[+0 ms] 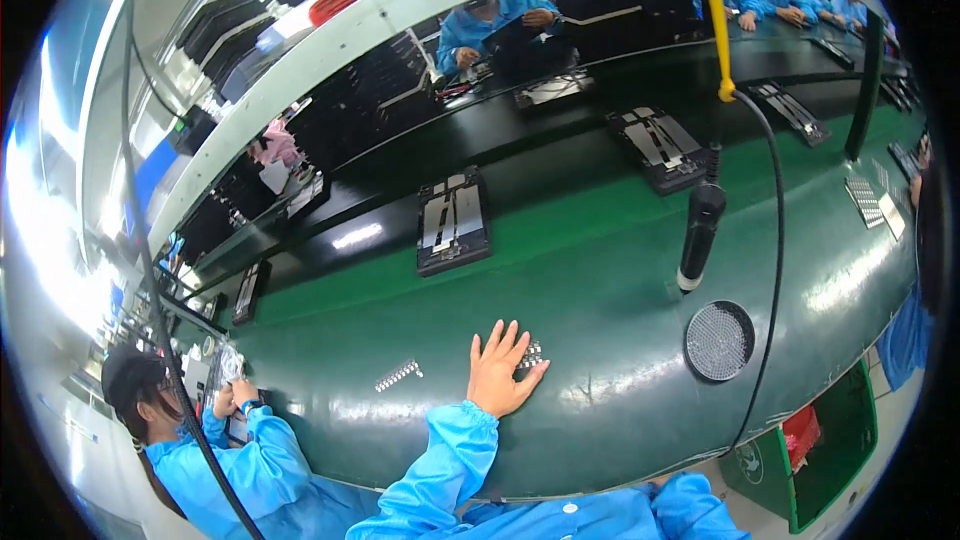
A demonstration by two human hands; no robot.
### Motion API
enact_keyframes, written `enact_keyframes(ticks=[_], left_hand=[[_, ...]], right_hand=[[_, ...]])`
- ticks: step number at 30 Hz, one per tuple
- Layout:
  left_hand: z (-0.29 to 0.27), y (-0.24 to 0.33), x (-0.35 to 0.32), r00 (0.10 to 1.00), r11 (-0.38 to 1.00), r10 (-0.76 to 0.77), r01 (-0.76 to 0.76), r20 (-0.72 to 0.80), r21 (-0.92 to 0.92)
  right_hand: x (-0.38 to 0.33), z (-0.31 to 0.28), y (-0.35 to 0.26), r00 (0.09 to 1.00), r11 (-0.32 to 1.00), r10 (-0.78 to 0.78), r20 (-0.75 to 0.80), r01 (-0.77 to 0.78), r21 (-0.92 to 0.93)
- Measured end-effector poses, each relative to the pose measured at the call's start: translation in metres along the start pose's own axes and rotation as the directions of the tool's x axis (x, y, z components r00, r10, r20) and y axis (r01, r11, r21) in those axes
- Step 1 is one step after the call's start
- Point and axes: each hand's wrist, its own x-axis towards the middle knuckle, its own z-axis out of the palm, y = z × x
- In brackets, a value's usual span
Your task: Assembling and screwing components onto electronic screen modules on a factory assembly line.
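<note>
My left hand point(500, 372) lies palm down on the green work surface point(590, 340), its fingers spread. Beside its thumb and forefinger shows part of a small sheet of little metallic pieces point(532, 355); the rest is hidden under the hand. A similar strip of small pale pieces point(400, 375) lies to the left. My right sleeve point(695, 510) is at the near table edge, where only a sliver of skin shows and the fingers are hidden. A black electric screwdriver point(700, 230) hangs ahead on the right, above a round grey dish of tiny parts point(719, 341).
Flat device assemblies point(453, 222) stand along the dark conveyor beyond. A black cable point(778, 200) loops down on the right to the table edge. A co-worker in blue point(240, 450) works at the left. A green bin point(810, 450) stands below right.
</note>
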Motion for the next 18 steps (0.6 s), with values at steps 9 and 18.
enact_keyframes(ticks=[9, 18], left_hand=[[0.002, -0.004, -0.001, 0.999, 0.998, 0.036, -0.037, -0.025, -0.04], [0.003, -0.011, 0.0, 0.999, 0.996, 0.045, -0.046, -0.017, -0.082]], right_hand=[[0.025, 0.014, -0.014, 0.999, 0.998, -0.033, 0.01, 0.033, -0.044], [0.045, 0.034, -0.035, 0.999, 0.997, -0.031, -0.018, 0.029, -0.069]])
